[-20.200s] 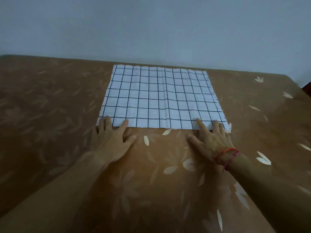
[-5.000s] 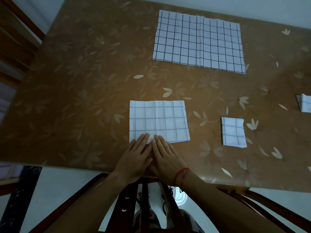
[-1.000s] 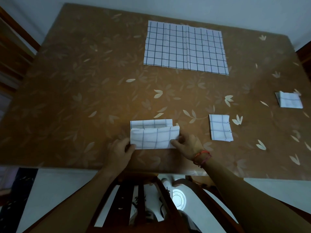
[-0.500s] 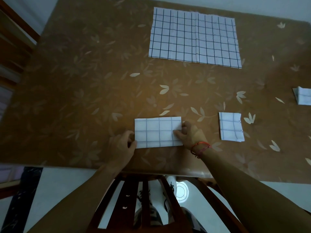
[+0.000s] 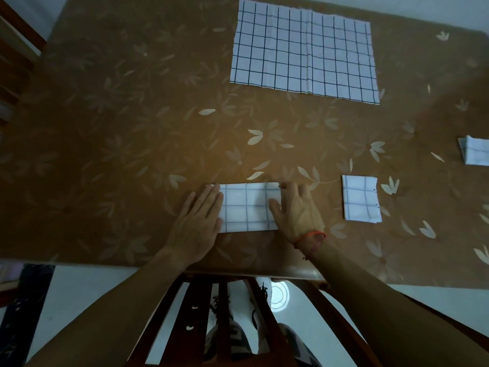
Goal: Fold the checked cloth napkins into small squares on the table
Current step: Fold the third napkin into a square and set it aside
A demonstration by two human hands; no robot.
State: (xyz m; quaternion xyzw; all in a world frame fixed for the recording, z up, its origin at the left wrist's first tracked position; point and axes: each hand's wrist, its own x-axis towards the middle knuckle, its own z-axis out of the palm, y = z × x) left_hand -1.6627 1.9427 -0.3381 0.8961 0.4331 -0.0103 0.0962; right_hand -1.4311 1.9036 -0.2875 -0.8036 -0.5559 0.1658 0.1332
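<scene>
Your left hand [image 5: 198, 218] and right hand [image 5: 296, 207] lie flat, fingers straight, pressing folded napkin [image 5: 248, 207] at near counter [image 5: 105, 154] edge. Risk: lift hands unevenly, layers slide, square comes out skewed.

White napkins [image 5: 304, 53] w/ dark grid checks, brown tablecloth [image 5: 132, 128] w/ pale leaf print, red wrist string [image 5: 309, 238]

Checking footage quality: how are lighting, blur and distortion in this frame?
Head view: dim, warm light over the table; grid on the napkin reads clearly; right hand slightly blurred at the fingertips, left hand sharp; wide-angle lens skews the flat cloth.
</scene>
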